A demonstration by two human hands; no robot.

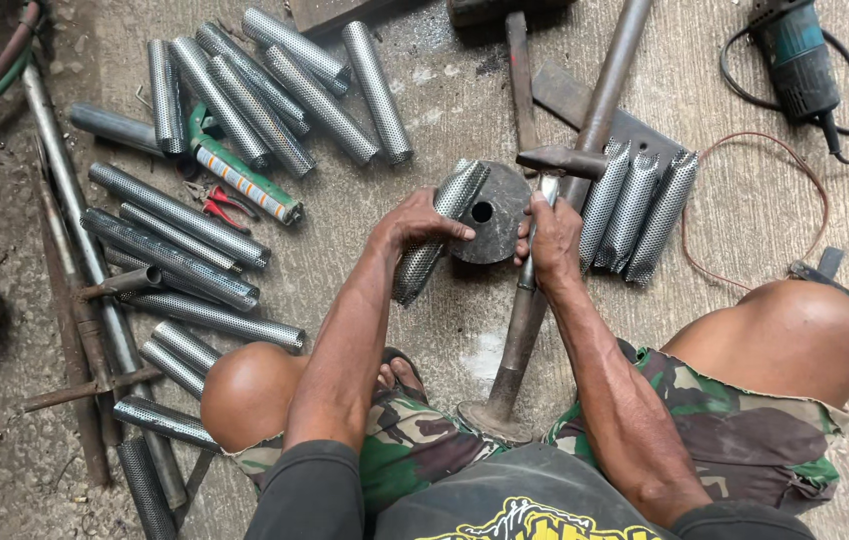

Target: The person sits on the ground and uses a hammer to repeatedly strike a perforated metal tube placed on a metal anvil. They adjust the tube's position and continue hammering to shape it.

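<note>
Person is squatting over a rough concrete floor (424, 110); left hand (412, 222) is clamping fingers around a perforated grey metal tube (434, 235), pressing its upper end against a thick dark round steel disc with a centre hole (489, 212) (looks like it is serving as a forming block, so the tube is being held angled and steady); right hand (552, 240) is closing tight on the handle of a small metal hammer (562, 160), head sitting just right of the disc, close for short blows; a long rusty steel bar with a flared foot (524, 330) is running under the hands between the knees; three finished-looking perforated tubes (634, 205) are lying side by side on the right, a bigger stack of perforated tubes (264, 90) on the left, within reach; blue angle grinder (794, 60) is lying well apart, top right.
</note>
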